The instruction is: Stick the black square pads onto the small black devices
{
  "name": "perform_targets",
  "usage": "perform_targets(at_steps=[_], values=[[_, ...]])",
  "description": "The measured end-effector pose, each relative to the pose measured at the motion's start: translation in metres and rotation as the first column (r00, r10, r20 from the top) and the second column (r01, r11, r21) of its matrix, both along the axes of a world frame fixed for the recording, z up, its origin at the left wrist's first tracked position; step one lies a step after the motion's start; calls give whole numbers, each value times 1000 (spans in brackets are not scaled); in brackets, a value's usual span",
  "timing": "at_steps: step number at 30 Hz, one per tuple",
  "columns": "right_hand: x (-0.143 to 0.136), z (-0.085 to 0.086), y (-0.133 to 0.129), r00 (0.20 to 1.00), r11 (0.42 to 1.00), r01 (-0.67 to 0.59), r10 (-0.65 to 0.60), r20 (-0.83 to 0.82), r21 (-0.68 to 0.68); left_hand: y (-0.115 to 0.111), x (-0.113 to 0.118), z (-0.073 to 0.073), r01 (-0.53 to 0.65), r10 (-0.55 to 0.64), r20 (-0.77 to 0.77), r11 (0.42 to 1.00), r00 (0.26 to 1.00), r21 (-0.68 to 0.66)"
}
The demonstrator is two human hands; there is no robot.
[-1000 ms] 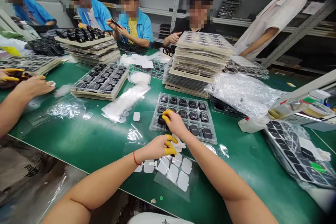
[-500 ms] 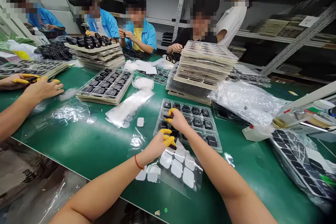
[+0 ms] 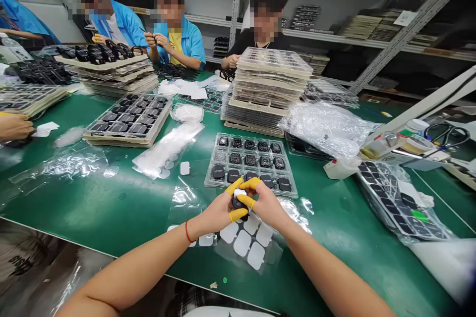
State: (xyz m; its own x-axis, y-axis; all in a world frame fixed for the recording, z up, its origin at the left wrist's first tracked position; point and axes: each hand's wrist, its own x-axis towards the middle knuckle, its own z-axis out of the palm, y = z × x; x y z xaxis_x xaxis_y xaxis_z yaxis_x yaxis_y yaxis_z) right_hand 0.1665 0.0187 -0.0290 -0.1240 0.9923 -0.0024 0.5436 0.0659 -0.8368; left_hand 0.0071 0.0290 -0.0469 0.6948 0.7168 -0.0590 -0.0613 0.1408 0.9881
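Close together in front of the tray, my left hand (image 3: 217, 214) and my right hand (image 3: 268, 208) both grip a small black smartwatch body (image 3: 237, 202). Yellow finger cots cover several of my fingertips. A white piece (image 3: 241, 191) lies at the top of the watch body, partly hidden by my fingers; I cannot tell whether it is film or cloth. Just beyond is a clear plastic tray (image 3: 220, 156) with rows of black square watch bodies and one bare cell in its middle row. Under my hands lies a clear sheet of white rounded-square stickers (image 3: 242, 242).
Behind the tray rises a tall stack of trays (image 3: 264, 94), with crumpled clear plastic (image 3: 327, 126) beside it. To the left are another filled tray (image 3: 126, 118) and a bag of white pieces (image 3: 169, 148). Wrapped trays (image 3: 390, 203) lie right. Several co-workers sit across the table.
My right hand has come back from the tray to meet my left hand, and both now hold the watch body. The head view has shifted to the right.
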Motion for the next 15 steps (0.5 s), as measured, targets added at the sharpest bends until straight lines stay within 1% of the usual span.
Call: perform_targets(at_steps=[2, 3, 4, 6, 7, 8, 9, 10, 11, 12, 13, 15], values=[[4, 3, -11, 994, 988, -59, 46, 94, 140, -2, 2, 0, 14, -14, -26, 1000, 1000, -3], [9, 4, -16, 991, 982, -75, 55, 118, 176, -3, 2, 0, 34, -34, -46, 999, 998, -10], [17, 2, -21, 991, 983, -68, 47, 126, 171, -4, 2, 1, 64, -66, -66, 998, 996, -28], [35, -5, -29, 987, 998, 17, -27, 157, 65, -6, 1, 5, 153, -161, -84, 984, 983, -97], [44, -11, -31, 972, 997, 75, -75, 221, 10, -8, 1, 6, 202, -214, -75, 969, 974, -141], [50, -17, -33, 941, 992, 125, -116, 318, -8, -9, 0, 8, 245, -258, -55, 953, 964, -179], [53, -23, -34, 895, 989, 147, -141, 424, 19, -11, -1, 10, 277, -290, -34, 939, 956, -203], [53, -29, -35, 847, 987, 136, -159, 508, 82, -11, -1, 12, 302, -313, -19, 930, 950, -211], [49, -34, -34, 820, 984, 90, -162, 550, 156, -12, -1, 13, 318, -326, -9, 925, 945, -209], [42, -39, -32, 824, 976, 18, -137, 549, 216, -12, -2, 13, 323, -330, -5, 926, 944, -196], [33, -42, -28, 850, 968, -57, -81, 521, 244, -11, -2, 14, 318, -325, -11, 932, 946, -172], [17, -45, -19, 893, 961, -176, 65, 445, 212, -8, -4, 15, 284, -291, -38, 952, 956, -117]])
